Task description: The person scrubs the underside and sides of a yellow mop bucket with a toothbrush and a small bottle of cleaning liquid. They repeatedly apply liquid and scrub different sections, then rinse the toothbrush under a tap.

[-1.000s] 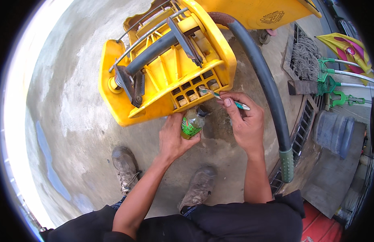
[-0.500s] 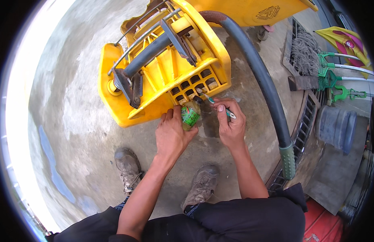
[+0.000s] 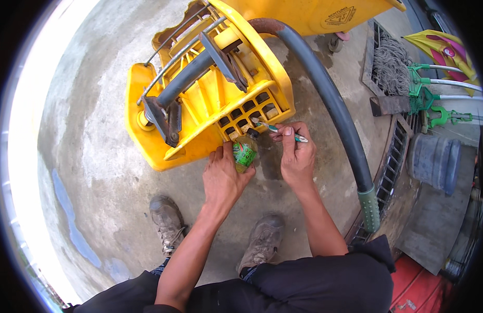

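Observation:
A yellow mop wringer (image 3: pixel 199 148) with metal rods and a dark press lever lies on the concrete in front of me. My left hand (image 3: pixel 223 175) is wrapped around a small clear bottle (image 3: pixel 243 154) with a green label and a dark cap, tilted close to the wringer's grid of square holes. Between the fingers of my right hand (image 3: pixel 295 148) is a toothbrush (image 3: pixel 275 129) with a white and teal handle. Its bristle end reaches the grid (image 3: pixel 256 116), just above the bottle's cap. Whether the bristles press on the plastic is hard to make out.
A long dark handle with a green grip (image 3: pixel 369 208) curves down on the right. Behind the wringer stands a yellow bucket (image 3: pixel 314 15) on casters. Along the right lie a grey string mop (image 3: pixel 391 68), green mop clamps (image 3: pixel 418 83), a blue water jug (image 3: pixel 434 161) and a drain grate (image 3: pixel 392 167).
The toothbrush head has shifted slightly left and down along the grid. The bottle stays in my left hand beside the wringer, and the whole view has moved a little.

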A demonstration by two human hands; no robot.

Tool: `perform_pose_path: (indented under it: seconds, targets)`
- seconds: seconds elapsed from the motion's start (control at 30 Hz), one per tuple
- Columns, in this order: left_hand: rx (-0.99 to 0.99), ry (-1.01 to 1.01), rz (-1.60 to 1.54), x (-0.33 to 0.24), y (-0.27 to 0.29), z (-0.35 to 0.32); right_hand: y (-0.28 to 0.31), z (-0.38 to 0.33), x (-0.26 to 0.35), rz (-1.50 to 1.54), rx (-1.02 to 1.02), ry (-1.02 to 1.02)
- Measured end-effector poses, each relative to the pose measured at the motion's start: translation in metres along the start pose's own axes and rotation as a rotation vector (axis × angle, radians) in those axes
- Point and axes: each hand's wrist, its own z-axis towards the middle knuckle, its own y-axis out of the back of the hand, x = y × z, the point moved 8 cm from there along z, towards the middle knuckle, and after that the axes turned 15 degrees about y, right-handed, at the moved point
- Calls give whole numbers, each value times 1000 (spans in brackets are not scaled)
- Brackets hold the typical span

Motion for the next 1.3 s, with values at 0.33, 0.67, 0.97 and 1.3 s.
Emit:
perform_pose_path:
  seconds: [0.33,0.67,0.97,1.3]
  targets:
    - [13,-22,7,3,-4,0,-11,-27,19,-195,130,356]
    - [38,6,17,2,-4,0,-20,-36,19,-278,217,471]
    - [42,-3,5,0,-4,3,-18,-27,26,-334,337,472]
    - [70,11,31,-2,-3,5,-7,-15,21,-227,310,300]
